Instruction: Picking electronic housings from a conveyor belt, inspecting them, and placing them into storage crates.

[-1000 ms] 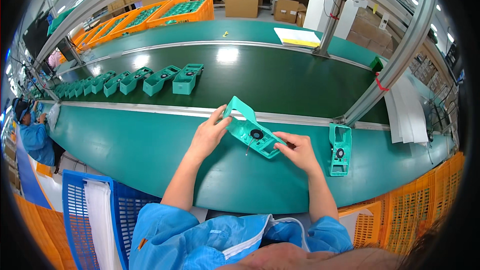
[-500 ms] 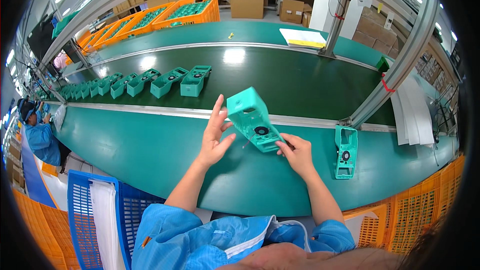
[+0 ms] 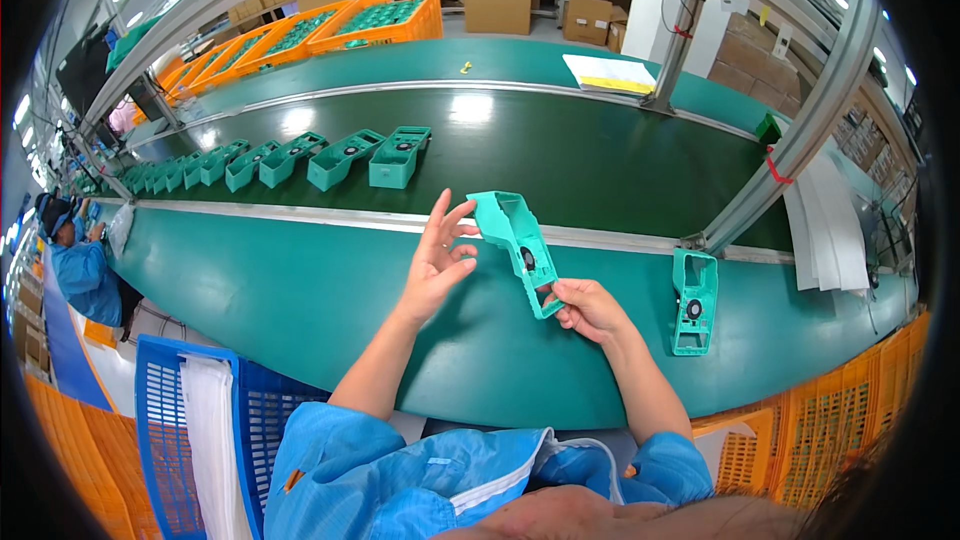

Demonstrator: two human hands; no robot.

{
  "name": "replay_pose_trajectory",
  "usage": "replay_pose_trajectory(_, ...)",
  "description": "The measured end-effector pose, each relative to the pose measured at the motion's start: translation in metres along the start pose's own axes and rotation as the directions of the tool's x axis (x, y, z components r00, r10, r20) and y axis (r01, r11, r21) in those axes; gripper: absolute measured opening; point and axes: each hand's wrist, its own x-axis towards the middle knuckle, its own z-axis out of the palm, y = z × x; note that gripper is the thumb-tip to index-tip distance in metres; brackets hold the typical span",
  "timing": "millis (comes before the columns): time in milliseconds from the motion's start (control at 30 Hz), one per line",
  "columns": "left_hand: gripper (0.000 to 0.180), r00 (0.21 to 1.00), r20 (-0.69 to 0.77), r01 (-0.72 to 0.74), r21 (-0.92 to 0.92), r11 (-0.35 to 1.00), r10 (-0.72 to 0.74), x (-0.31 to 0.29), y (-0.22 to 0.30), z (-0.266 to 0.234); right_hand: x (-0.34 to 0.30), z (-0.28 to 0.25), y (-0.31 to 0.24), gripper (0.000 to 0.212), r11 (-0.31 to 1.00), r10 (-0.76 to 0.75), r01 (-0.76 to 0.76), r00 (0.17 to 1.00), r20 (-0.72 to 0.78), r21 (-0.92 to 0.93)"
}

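A green plastic housing [image 3: 512, 230] with a round black part, which looks like a small speaker, is held tilted above the near green bench. My right hand [image 3: 590, 310] pinches its narrow lower end between thumb and fingers. Beside its wide upper end is my left hand [image 3: 438, 260], fingers spread; the fingertips come close to the housing's edge, and I cannot tell whether they touch. A second green housing [image 3: 694, 302] of the same kind lies on the bench to the right of my right hand.
A row of similar housings [image 3: 400, 158] lies along the dark green conveyor belt [image 3: 560, 155]. A metal post [image 3: 790, 150] rises at the right. Orange crates [image 3: 425, 15] stand behind, a blue crate [image 3: 190, 350] at lower left. Another person [image 3: 82, 275] works at far left.
The housing in my right hand has turned, showing more of its open inside, and its wide end has dropped slightly. Housings on the belt have shifted slightly to the right.
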Motion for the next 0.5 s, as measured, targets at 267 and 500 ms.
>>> replay_pose_trajectory(267, 0.079, 0.998, 0.036, 0.054, 0.117, 0.992, -0.058, -0.004, -0.07, 0.005, -0.027, 0.01, -0.016, 0.019, 0.699, -0.233, 0.024, 0.953, -0.196, -0.715)
replay_pose_trajectory(500, 0.078, 0.985, 0.111, 0.136, 0.003, 0.991, -0.136, -0.012, -0.062, 0.018, -0.043, 0.002, -0.018, 0.018, 0.031, -0.444, -0.106, 0.889, -0.108, -0.994)
